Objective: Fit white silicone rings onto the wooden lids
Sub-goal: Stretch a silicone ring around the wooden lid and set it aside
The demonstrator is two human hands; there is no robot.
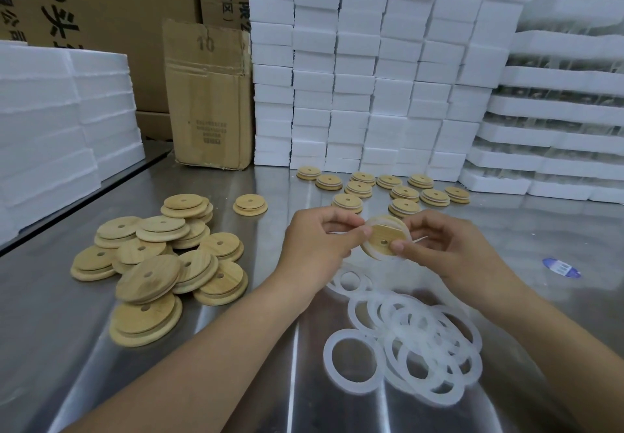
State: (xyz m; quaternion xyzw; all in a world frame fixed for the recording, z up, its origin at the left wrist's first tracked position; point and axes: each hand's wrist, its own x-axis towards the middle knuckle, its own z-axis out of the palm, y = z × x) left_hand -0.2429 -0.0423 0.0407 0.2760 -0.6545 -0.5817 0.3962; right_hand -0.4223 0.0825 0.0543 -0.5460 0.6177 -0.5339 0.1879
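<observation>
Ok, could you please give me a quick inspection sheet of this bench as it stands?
Surface: steel table, shiny.
Job's things: held lid with a ring partly on; bare lids piled at left; ringed lids laid out at the back; loose rings heaped nearest.
Clutter: blue-white label at right.
Hands: left hand and right hand both pinch the held lid.
Cables: nothing seen.
Surroundings: cardboard box and foam blocks stacked behind.
</observation>
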